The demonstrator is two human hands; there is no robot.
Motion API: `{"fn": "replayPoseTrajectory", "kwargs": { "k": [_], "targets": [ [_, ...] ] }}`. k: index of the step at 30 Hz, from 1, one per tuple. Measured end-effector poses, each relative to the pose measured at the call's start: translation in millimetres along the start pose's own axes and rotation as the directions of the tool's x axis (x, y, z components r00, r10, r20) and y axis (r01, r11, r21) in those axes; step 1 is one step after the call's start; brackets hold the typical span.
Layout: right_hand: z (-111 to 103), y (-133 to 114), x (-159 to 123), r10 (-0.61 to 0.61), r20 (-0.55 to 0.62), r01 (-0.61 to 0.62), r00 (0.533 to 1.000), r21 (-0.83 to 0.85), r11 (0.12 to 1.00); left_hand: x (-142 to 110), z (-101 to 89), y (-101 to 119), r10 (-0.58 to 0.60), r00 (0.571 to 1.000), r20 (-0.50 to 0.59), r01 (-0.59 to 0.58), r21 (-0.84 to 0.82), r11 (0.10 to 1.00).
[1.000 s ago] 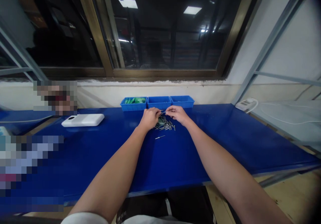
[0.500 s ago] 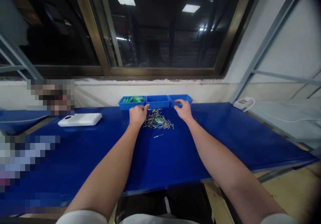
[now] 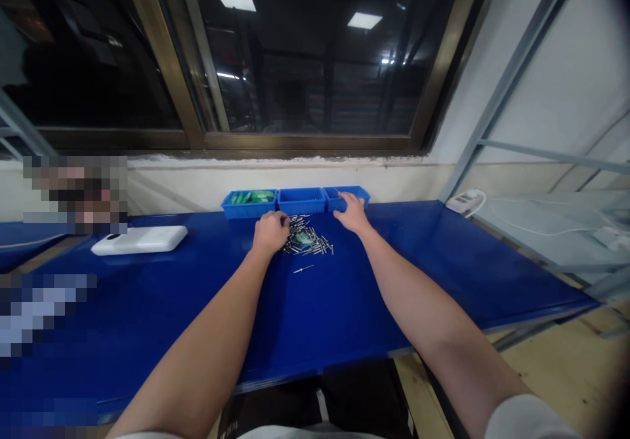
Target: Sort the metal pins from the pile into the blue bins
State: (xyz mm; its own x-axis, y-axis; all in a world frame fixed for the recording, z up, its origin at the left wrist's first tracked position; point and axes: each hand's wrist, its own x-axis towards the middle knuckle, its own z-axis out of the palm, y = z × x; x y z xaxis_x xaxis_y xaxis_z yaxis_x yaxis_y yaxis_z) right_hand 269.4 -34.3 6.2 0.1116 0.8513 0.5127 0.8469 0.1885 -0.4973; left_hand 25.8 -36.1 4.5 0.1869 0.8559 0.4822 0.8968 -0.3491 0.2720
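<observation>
My left hand (image 3: pixel 272 232) lies at the left side of a pile of blind rivets (image 3: pixel 319 245), fingers curled down. Whatever its fingertips hold is hidden. A green-tinted packet (image 3: pixel 301 238) shows in the middle of the pile. My right hand (image 3: pixel 353 213) reaches over the near rim of the right blue bin (image 3: pixel 365 194), with thumb and fingers apart. A thin light sliver shows by its fingertips, too small to name. One rivet (image 3: pixel 303 269) lies alone in front of the pile.
The left blue bin (image 3: pixel 249 210) holds green packets. Beside it stands the middle blue bin (image 3: pixel 301 201). A white device (image 3: pixel 140 240) lies to the left on the blue table (image 3: pixel 325 321). A power strip (image 3: pixel 465 201) is at the right. Another person is at the far left, blurred out.
My left hand has curled its fingers down onto the pile's edge. My right hand's fingers have spread apart over the right bin. The whole view has shifted slightly.
</observation>
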Motion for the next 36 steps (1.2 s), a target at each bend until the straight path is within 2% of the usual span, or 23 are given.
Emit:
{"fn": "replayPoseTrajectory", "kwargs": {
  "k": [3,5,8,10,12,14,15,17,22,26,29,33,36],
  "targets": [
    [1.4,0.3,-1.0,0.02,0.079,-0.021,0.997,0.01,1.0,-0.1,0.1,0.2,-0.031,0.999,0.021,0.031,0.009,0.999],
    [1.6,-0.3,-2.8,0.018,0.086,-0.02,0.996,0.02,1.0,0.1,-0.2,-0.2,-0.057,0.998,0.039,0.057,0.008,0.998],
    [1.5,-3.9,-6.3,-0.012,-0.035,0.012,0.999,0.021,1.0,0.0,0.1,-1.0,-0.101,0.989,0.104,0.099,0.021,0.995],
    [1.9,-9.2,-9.1,-0.037,-0.09,0.039,0.995,0.022,0.999,-0.9,1.5,-0.8,-0.091,0.979,0.184,0.083,0.055,0.995],
    [3.0,-17.0,-12.8,-0.066,-0.002,0.066,0.998,0.044,0.997,-2.3,3.8,0.0,-0.064,0.958,0.279,0.042,0.085,0.996],
    [4.9,-25.8,-17.1,-0.099,0.203,0.084,0.974,0.083,0.993,-3.4,6.4,1.1,-0.044,0.932,0.361,0.009,0.097,0.995],
    [6.1,-30.1,-19.1,-0.109,0.258,0.089,0.96,0.088,0.992,-3.6,7.6,1.7,-0.042,0.918,0.395,0.003,0.1,0.995],
    [8.4,-37.2,-22.6,-0.114,0.316,0.096,0.942,0.072,0.993,-3.6,8.8,2.8,-0.041,0.894,0.446,-0.006,0.103,0.995],
    [11.7,-45.7,-26.5,-0.087,0.378,0.091,0.922,0.008,0.996,-3.2,5.7,8.1,-0.078,0.856,0.511,0.014,0.127,0.992],
    [14.4,-48.5,-28.0,-0.099,0.417,0.117,0.903,-0.018,0.993,-5.5,3.2,14.8,-0.084,0.857,0.508,0.029,0.115,0.993],
    [17.9,-49.1,-27.8,-0.09,0.423,0.123,0.902,-0.051,0.991,-7.0,4.0,17.4,-0.058,0.885,0.462,0.027,0.074,0.997],
    [21.7,-46.7,-25.8,-0.083,0.42,0.119,0.904,-0.062,0.991,-6.2,4.5,15.7,-0.012,0.954,0.3,0.027,-0.045,0.999],
    [20.8,-45.2,-25.5,-0.072,0.39,0.098,0.918,-0.049,0.994,-4.8,1.6,13.8,0.08,0.981,0.176,-0.062,-0.102,0.993]
  ]
}}
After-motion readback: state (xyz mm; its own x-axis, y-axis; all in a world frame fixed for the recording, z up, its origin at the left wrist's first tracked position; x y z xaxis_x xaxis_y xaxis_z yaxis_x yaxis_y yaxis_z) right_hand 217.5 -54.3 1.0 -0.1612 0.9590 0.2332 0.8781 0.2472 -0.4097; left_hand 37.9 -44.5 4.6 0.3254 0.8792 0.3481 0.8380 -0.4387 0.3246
